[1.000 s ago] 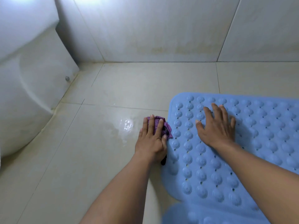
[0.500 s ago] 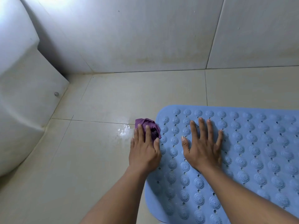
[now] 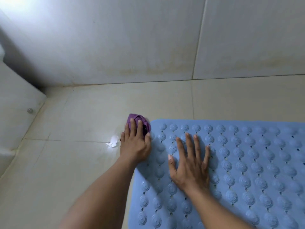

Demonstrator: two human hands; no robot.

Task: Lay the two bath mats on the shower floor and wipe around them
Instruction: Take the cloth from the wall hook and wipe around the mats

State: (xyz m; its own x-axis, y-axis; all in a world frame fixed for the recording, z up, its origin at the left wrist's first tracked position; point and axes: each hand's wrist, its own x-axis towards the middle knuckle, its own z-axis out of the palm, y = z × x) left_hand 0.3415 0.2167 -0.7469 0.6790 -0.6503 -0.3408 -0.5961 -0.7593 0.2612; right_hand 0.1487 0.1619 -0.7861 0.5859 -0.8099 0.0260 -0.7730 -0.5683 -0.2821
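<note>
A light blue bath mat (image 3: 250,162) with raised round nubs lies flat on the beige tiled floor (image 3: 69,171), filling the right side of the view. My right hand (image 3: 189,164) presses flat on it near its left edge, fingers spread. My left hand (image 3: 134,144) presses a crumpled purple cloth (image 3: 138,120) onto the floor at the mat's far left corner, fingers straight over it. Only one mat is in sight.
A tiled wall (image 3: 148,47) rises just behind the mat's far edge. A white fixture (image 3: 14,113) with a small metal bolt (image 3: 30,110) stands at the left. A bright wet glint (image 3: 113,141) lies on the floor beside my left hand.
My left hand has slid the purple cloth forward along the mat's left edge to its far corner. My right hand stays flat on the mat. The view has tilted up.
</note>
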